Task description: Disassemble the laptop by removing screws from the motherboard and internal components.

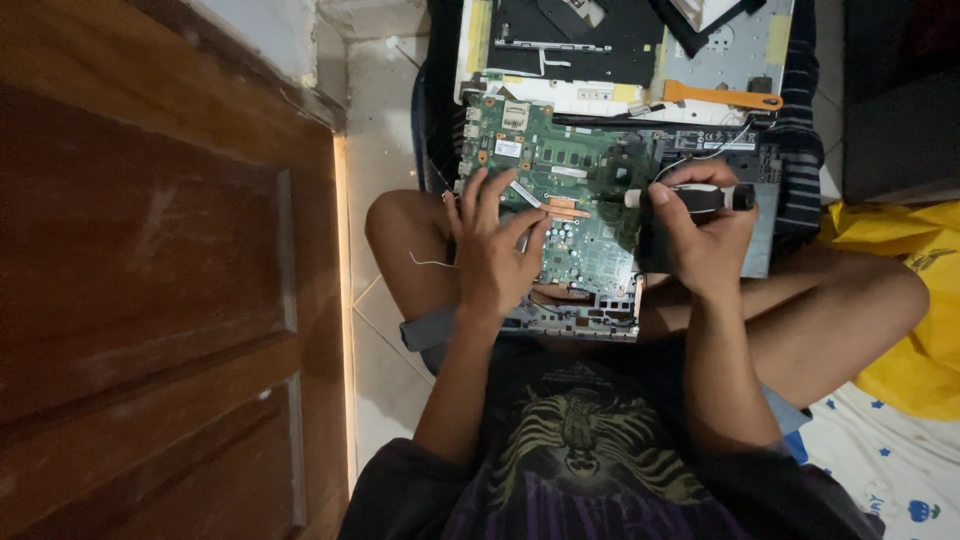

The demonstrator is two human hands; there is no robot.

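A green laptop motherboard (560, 170) sits in an opened laptop base (762, 250) resting across my crossed legs. My left hand (492, 245) lies flat on the board's left part, fingers spread, steadying it. My right hand (700, 235) is closed around a black-handled screwdriver (700, 197) held sideways, its pale tip pointing left toward the board's middle near a copper heat pipe (565, 208).
A detached grey laptop cover (735, 55) lies beyond the board with an orange pry tool (720, 97) on it. A wooden door (150, 280) stands at the left beside a tiled floor strip (375, 150). Yellow cloth (910, 300) is at the right.
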